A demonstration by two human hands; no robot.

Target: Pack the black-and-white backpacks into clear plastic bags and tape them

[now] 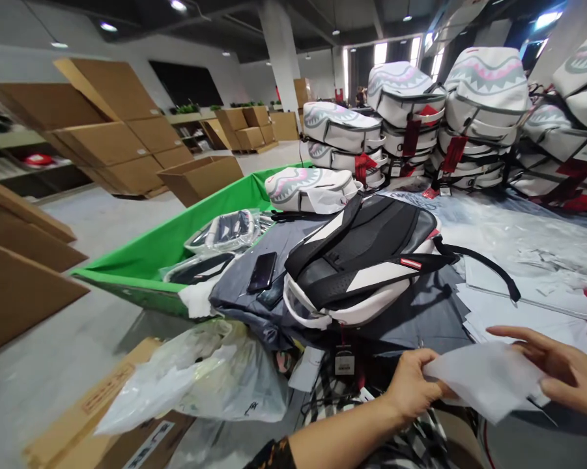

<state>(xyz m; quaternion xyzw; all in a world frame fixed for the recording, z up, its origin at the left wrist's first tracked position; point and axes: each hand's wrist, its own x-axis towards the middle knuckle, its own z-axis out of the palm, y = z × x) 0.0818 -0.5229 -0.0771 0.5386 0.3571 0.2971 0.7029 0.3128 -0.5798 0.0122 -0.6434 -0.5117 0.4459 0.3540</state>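
Left hand [413,384] pinches one edge of a thin, matte, translucent-white sheet [486,381], thumb against fingers. Right hand [564,371] at the sheet's other edge: fingers spread, index stretched out, thumb near the lower corner; can't tell whether it grips. Sheet is soft-looking, slightly bowed, blurred, held between the hands at lower right, in front of a pile of flat white sheets [532,299]. Just beyond the hands, a rounded backpack [366,254] lies straps up on dark, wrinkled cloth [434,319]: black padded back panel, smooth white trim, small red label, loose webbing strap curling right. Rectangular paper hang tag [344,365] dangles from its near side. Left of it, a glossy flat phone [262,272]; past that, a smooth green bin [141,254] with plastic-wrapped bags. Crinkly translucent plastic bag [244,384] below. Behind, stacked white backpacks [486,98], grey-pink jagged print.
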